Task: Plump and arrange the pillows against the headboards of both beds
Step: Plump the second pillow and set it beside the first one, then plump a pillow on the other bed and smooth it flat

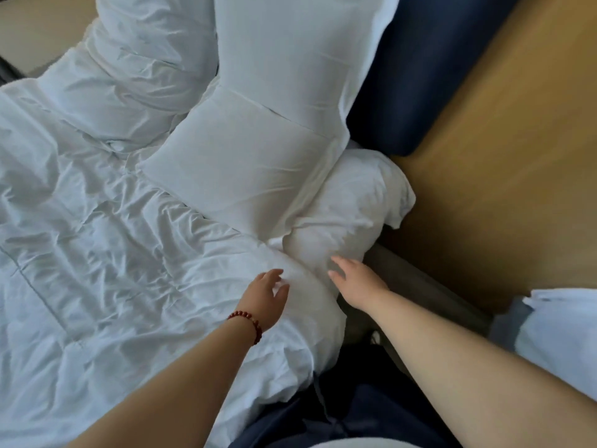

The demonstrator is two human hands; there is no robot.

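Against the blue headboard (403, 79), two white pillows (274, 124) lean.
Left hand (265, 297) and right hand (358, 282), fingers spread, touch the duvet (113, 253).

1. Left hand (265, 297): bare; a bracelet (248, 321) of dark red round beads encircles the wrist.
2. Right hand (358, 282): bare, forearm unsleeved.
3. Below both hands: dark navy garment (339, 415).
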